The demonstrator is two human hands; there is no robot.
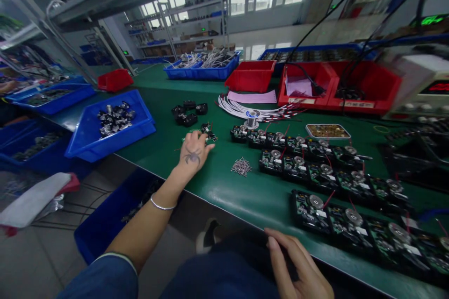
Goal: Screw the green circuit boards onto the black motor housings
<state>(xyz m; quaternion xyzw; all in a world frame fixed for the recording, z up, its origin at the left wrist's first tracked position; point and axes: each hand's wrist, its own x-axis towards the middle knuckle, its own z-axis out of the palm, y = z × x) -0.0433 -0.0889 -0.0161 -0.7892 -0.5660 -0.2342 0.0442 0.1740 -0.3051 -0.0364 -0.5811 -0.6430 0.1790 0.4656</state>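
My left hand (pixel 193 152) reaches over the green bench, its fingertips at a small heap of circuit boards (pixel 209 134); the fingers are bent down and whatever they grip is hidden. Near the front edge hangs my right hand (pixel 298 266), fingers and thumb apart, with nothing between them. Black housings (pixel 189 113) lie beyond the left hand. Right of it is a pile of screws (pixel 241 167). Rows of black units with green boards (pixel 324 175) fill the right side.
Blue bin (pixel 140 126) with metal parts stands at the left. Across the back are red bins (pixel 250 77), a blue tray (pixel 210 72) of white cables, a solder spool (pixel 251 120) and white wires (pixel 231 111). A small dish (pixel 328 131) sits behind the units.
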